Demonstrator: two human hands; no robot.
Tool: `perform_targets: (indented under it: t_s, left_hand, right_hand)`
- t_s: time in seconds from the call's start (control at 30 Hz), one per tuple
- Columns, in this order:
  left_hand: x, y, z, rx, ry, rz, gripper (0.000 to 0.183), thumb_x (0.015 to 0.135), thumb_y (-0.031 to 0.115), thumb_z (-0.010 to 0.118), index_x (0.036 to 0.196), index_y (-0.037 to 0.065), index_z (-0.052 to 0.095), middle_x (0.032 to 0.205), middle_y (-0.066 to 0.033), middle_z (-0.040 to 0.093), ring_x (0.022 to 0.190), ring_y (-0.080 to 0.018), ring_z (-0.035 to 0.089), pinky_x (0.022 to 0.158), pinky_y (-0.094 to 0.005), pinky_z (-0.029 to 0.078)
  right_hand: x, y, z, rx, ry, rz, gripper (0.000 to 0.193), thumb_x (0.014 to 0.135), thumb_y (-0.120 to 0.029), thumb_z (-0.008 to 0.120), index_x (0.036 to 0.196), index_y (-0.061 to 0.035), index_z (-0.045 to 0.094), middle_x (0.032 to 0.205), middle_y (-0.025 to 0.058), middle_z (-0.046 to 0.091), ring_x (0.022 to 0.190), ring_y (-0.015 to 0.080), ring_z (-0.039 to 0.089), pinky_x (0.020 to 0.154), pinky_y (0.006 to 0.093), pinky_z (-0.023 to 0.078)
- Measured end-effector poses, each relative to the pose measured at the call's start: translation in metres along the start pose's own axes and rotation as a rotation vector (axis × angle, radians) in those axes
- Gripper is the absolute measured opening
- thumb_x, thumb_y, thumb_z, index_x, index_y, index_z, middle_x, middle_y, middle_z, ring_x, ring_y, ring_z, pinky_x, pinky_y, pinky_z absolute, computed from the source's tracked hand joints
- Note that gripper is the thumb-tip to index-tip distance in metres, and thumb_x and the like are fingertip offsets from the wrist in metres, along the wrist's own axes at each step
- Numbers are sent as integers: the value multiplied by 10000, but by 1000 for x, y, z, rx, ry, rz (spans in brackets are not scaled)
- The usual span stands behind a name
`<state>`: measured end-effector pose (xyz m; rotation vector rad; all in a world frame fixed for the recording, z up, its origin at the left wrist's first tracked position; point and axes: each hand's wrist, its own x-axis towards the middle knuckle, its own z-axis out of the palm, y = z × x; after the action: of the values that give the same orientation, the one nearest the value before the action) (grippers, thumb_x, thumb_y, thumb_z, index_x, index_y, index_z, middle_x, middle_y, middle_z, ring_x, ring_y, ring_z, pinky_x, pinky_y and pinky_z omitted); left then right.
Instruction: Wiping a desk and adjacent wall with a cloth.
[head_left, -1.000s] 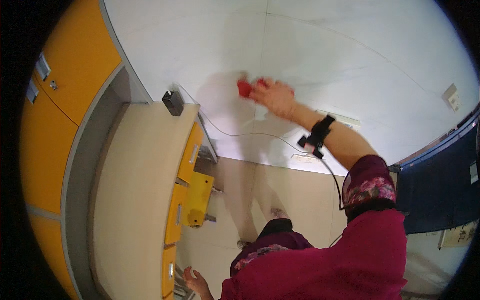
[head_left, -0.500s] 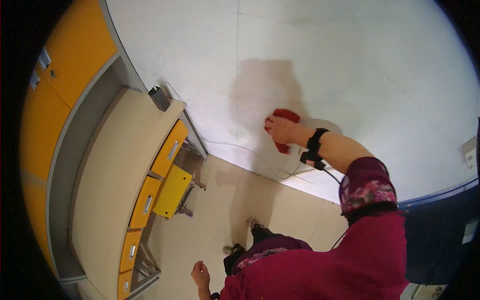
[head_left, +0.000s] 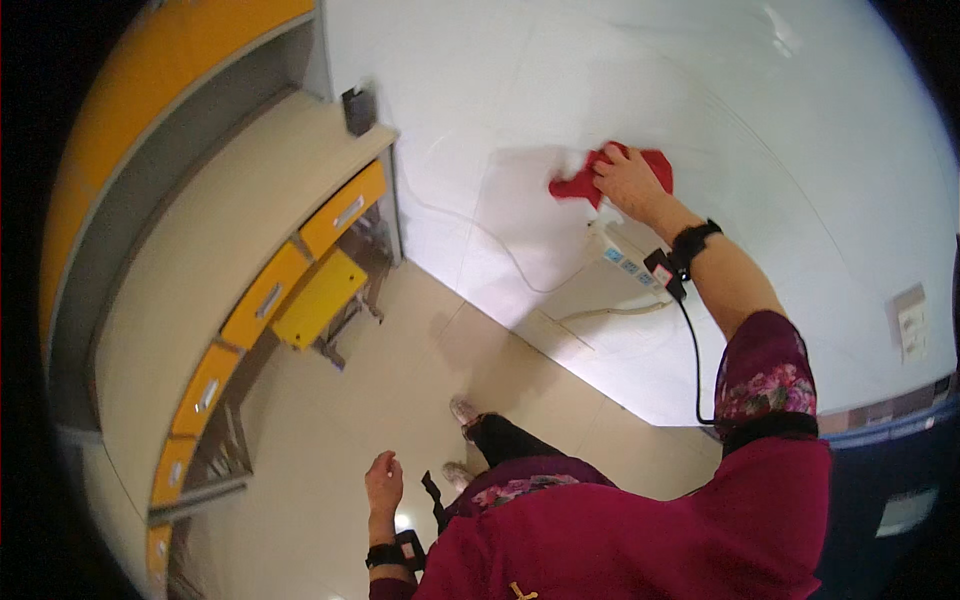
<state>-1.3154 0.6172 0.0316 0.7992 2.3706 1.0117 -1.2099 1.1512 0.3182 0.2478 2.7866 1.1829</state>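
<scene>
My right hand holds a crumpled red cloth against the white wall, its fingers bent over the top. One end of the cloth sticks out to the left and is slightly blurred; another part shows behind the knuckles. The palm side is hidden. My left hand hangs low over the floor, away from the wall and furniture. Its fingers are loosely bent with the thumb side apart, and nothing shows in them.
Below the cloth, a white socket box with a cable is on the wall. A wall outlet is at the right. Along the left runs a desk with yellow drawers, a black holder on its corner and a yellow stool under it.
My right hand and the red cloth have moved up and to the right along the wall, uncovering the socket box. The view has shifted, and more of my left forearm shows.
</scene>
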Motion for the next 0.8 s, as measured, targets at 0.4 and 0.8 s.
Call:
perform_targets:
  t_s: [0.4,0.8]
  left_hand:
    - [-235,-83,59,-301,188,-950,174,739,81,505,877,-7,565,731,-106,590,545,-174,592,457,-287,470]
    - [-174,-6,122,-580,121,-1188,244,779,96,459,998,8,520,751,-80,584,618,-146,587,470,-240,431]
  right_hand:
    - [-2,-261,36,724,146,-579,88,663,-219,529,692,-158,585,787,-10,514,844,227,469,665,381,440]
    - [173,-103,100,-332,51,-401,329,789,-182,397,1038,-22,540,1093,102,484,1050,279,382,829,445,303]
